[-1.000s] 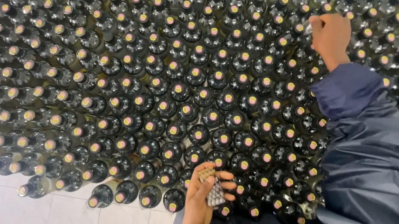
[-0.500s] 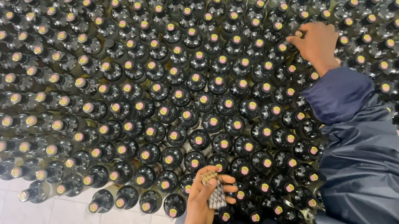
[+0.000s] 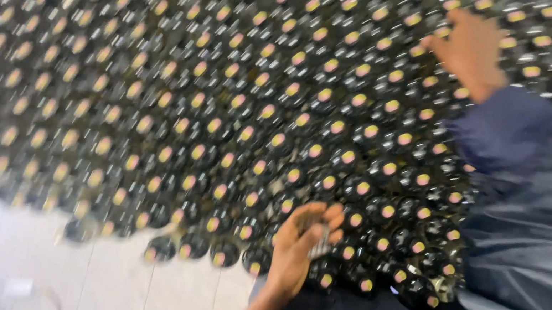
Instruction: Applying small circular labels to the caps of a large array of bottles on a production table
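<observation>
Left hand: fingers curled round a small patterned stack, beside the near bottles
Right hand: over far bottle tops; blurred; finger state cannot be told

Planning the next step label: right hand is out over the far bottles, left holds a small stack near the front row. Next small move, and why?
Probably lower the right hand onto the bottle top just under its fingers. It hangs over the far rows of the packed dark bottles, while the left hand holds a small patterned stack at the near edge. The frame is blurred, so contact cannot be told.
</observation>
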